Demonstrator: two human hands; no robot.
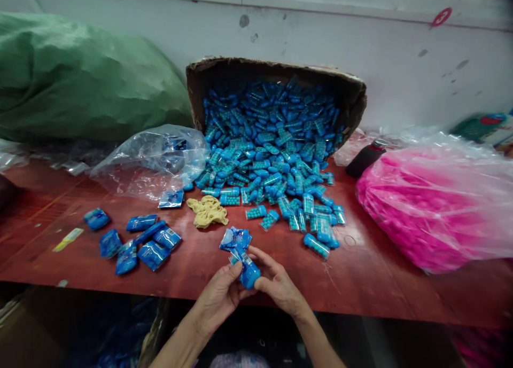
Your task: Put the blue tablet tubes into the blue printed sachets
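Both hands meet at the near edge of the red-brown table [380,282]. My left hand [218,296] and my right hand [276,285] are closed together on one small blue packet [249,272]. Just beyond them lies a small stack of flat blue wrappers [235,238]. A tipped cardboard box [276,71] at the back spills several small clear tubes of blue beads [276,159] across the table. A group of filled blue packets [140,242] lies to the left.
A clump of tan rubber bands [207,210] lies mid-table. A clear plastic bag [154,157] sits left of the box, a green sack [80,79] behind it. A bag of pink items [436,208] fills the right side. A white wall runs behind.
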